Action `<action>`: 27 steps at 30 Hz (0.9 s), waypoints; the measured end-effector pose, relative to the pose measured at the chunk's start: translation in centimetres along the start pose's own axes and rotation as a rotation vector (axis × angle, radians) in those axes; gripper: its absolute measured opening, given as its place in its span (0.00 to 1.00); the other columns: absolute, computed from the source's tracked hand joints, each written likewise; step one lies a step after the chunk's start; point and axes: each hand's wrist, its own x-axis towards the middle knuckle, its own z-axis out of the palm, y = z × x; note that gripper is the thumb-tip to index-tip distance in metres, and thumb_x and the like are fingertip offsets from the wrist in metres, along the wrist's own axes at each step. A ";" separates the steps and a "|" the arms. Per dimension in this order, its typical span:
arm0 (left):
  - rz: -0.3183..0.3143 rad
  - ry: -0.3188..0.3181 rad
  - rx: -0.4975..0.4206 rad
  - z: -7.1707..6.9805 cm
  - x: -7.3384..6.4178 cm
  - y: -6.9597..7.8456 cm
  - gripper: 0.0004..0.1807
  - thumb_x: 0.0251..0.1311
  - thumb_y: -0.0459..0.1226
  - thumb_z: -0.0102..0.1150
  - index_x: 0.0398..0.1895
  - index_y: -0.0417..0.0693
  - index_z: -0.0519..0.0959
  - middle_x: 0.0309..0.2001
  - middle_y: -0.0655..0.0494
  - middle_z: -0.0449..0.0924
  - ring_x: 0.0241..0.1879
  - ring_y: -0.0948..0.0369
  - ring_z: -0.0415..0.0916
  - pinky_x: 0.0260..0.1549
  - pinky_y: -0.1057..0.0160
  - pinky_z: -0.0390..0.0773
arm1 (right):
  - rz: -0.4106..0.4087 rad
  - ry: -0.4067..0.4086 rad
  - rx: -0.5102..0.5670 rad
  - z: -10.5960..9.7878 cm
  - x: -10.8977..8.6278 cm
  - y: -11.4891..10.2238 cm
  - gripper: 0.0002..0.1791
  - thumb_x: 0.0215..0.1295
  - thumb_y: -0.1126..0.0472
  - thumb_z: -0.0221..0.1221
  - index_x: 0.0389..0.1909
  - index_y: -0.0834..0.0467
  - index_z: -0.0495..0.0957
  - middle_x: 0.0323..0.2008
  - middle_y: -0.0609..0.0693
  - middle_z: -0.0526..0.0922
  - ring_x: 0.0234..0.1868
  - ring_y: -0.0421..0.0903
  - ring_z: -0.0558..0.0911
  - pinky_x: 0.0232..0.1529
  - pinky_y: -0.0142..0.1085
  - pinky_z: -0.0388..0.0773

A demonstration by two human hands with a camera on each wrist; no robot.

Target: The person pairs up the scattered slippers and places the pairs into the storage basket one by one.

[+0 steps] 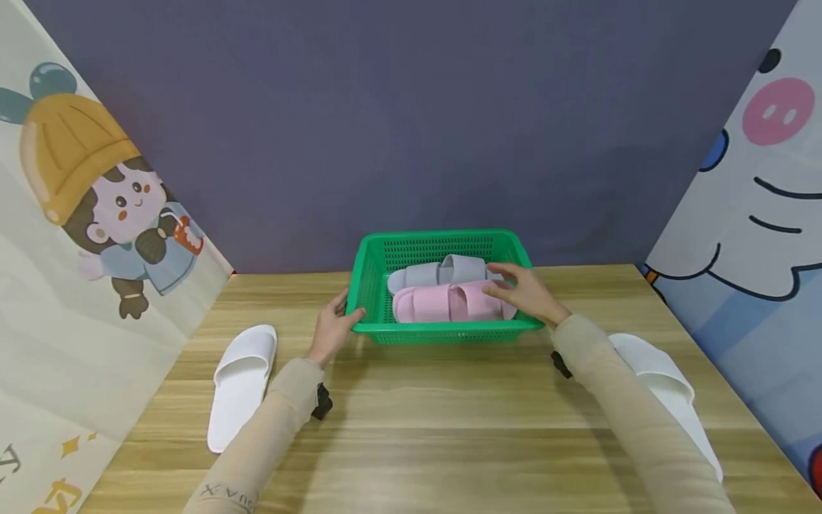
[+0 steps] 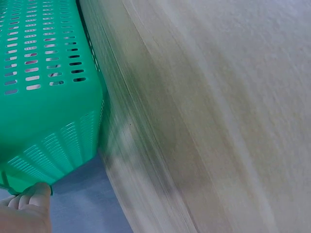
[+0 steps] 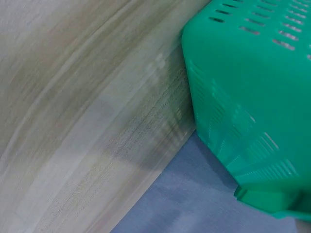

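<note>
A green plastic basket (image 1: 443, 328) with slotted walls stands at the back of the wooden table. Inside it lie pink slippers (image 1: 425, 305) at the front and grey slippers (image 1: 465, 269) behind them. My left hand (image 1: 329, 332) grips the basket's left rim, thumb on top and fingers on the outer side; in the left wrist view its fingers (image 2: 36, 195) show under the rim. Over the basket's right end is my right hand (image 1: 529, 293), thumb and fingers apart, close to the right ends of the slippers. Whether it touches them is hard to tell.
One white slipper (image 1: 237, 400) lies on the table left of my left forearm. Another white slipper (image 1: 661, 385) lies at the right, partly behind my right sleeve. A dark grey wall (image 1: 411, 128) rises behind the basket, with printed panels on both sides.
</note>
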 end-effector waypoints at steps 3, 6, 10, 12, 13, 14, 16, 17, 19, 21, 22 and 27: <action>0.011 0.006 0.002 -0.1 0.0 0.1 0.37 0.59 0.37 0.55 0.70 0.45 0.52 0.66 0.41 0.61 0.64 0.50 0.61 0.61 0.55 0.67 | -0.003 0.004 0.017 0.0 0.1 0.0 0.43 0.53 0.41 0.59 0.66 0.59 0.60 0.66 0.54 0.61 0.65 0.58 0.64 0.58 0.49 0.70; 0.009 0.001 0.004 -0.2 0.0 0.0 0.37 0.59 0.38 0.54 0.70 0.45 0.52 0.66 0.42 0.60 0.64 0.50 0.61 0.60 0.55 0.67 | 0.004 0.009 0.020 0.0 0.1 -0.1 0.42 0.53 0.41 0.60 0.65 0.59 0.60 0.66 0.55 0.62 0.65 0.57 0.64 0.58 0.49 0.71; 0.009 -0.005 0.003 -0.2 0.1 0.0 0.37 0.60 0.37 0.54 0.70 0.46 0.51 0.66 0.42 0.59 0.64 0.49 0.61 0.60 0.54 0.68 | 0.004 0.025 0.010 0.0 0.0 -0.2 0.40 0.54 0.43 0.60 0.64 0.59 0.62 0.65 0.55 0.64 0.63 0.56 0.67 0.58 0.48 0.71; 0.013 -0.006 0.002 -0.2 0.2 0.0 0.36 0.60 0.37 0.54 0.70 0.46 0.52 0.66 0.41 0.60 0.64 0.49 0.62 0.59 0.53 0.68 | -0.001 0.035 -0.002 0.0 0.1 -0.2 0.38 0.55 0.44 0.60 0.64 0.59 0.63 0.64 0.55 0.65 0.62 0.56 0.68 0.59 0.49 0.70; 0.016 -0.007 0.003 -0.1 0.1 0.1 0.36 0.60 0.37 0.54 0.70 0.46 0.52 0.66 0.41 0.60 0.64 0.49 0.62 0.59 0.53 0.68 | -0.001 0.039 -0.011 0.0 0.1 -0.2 0.38 0.56 0.45 0.60 0.63 0.60 0.64 0.64 0.56 0.66 0.62 0.56 0.68 0.59 0.49 0.69; 0.018 -0.006 0.003 -0.1 0.1 0.2 0.36 0.59 0.37 0.54 0.70 0.46 0.52 0.65 0.41 0.61 0.63 0.49 0.62 0.59 0.53 0.69 | 0.001 0.041 -0.024 0.0 0.2 -0.1 0.38 0.56 0.44 0.59 0.63 0.60 0.64 0.63 0.57 0.66 0.62 0.56 0.68 0.60 0.49 0.69; 0.032 -0.007 0.000 0.0 0.0 0.2 0.36 0.59 0.38 0.54 0.70 0.44 0.52 0.65 0.39 0.61 0.63 0.48 0.63 0.58 0.53 0.69 | 0.016 0.043 -0.035 0.0 0.2 -0.1 0.37 0.57 0.45 0.59 0.63 0.60 0.64 0.63 0.57 0.67 0.62 0.56 0.68 0.60 0.50 0.68; 0.041 -0.008 0.001 0.0 0.0 0.1 0.36 0.59 0.38 0.54 0.70 0.43 0.53 0.65 0.38 0.61 0.63 0.47 0.63 0.58 0.53 0.69 | 0.024 0.041 -0.043 0.0 0.2 -0.1 0.36 0.57 0.45 0.59 0.63 0.60 0.64 0.63 0.57 0.67 0.62 0.56 0.68 0.60 0.50 0.68; 0.057 0.002 0.006 0.0 -0.1 0.2 0.36 0.58 0.39 0.55 0.69 0.41 0.53 0.63 0.36 0.62 0.61 0.46 0.64 0.56 0.54 0.72 | 0.038 0.040 -0.052 0.0 0.2 0.0 0.36 0.57 0.45 0.59 0.63 0.60 0.64 0.63 0.57 0.67 0.63 0.56 0.68 0.61 0.50 0.68; 0.065 0.003 0.000 0.0 -0.2 0.2 0.36 0.58 0.39 0.55 0.69 0.40 0.54 0.63 0.36 0.63 0.61 0.46 0.65 0.56 0.54 0.72 | 0.031 0.051 -0.063 0.1 0.2 0.0 0.35 0.57 0.46 0.59 0.62 0.60 0.66 0.62 0.56 0.68 0.62 0.56 0.68 0.60 0.50 0.68; 0.062 0.003 0.009 -0.1 -0.1 0.2 0.36 0.58 0.40 0.55 0.69 0.41 0.55 0.63 0.36 0.63 0.61 0.46 0.64 0.57 0.53 0.71 | 0.014 0.070 -0.078 0.1 0.3 0.0 0.34 0.58 0.46 0.58 0.61 0.60 0.67 0.61 0.57 0.70 0.61 0.56 0.69 0.59 0.51 0.69; 0.049 -0.080 0.105 -1.7 0.3 0.4 0.35 0.62 0.47 0.50 0.68 0.42 0.56 0.67 0.41 0.57 0.67 0.46 0.54 0.64 0.47 0.59 | -0.112 0.213 -0.177 -0.3 0.0 0.3 0.25 0.62 0.50 0.55 0.56 0.61 0.72 0.55 0.60 0.75 0.56 0.59 0.73 0.54 0.54 0.72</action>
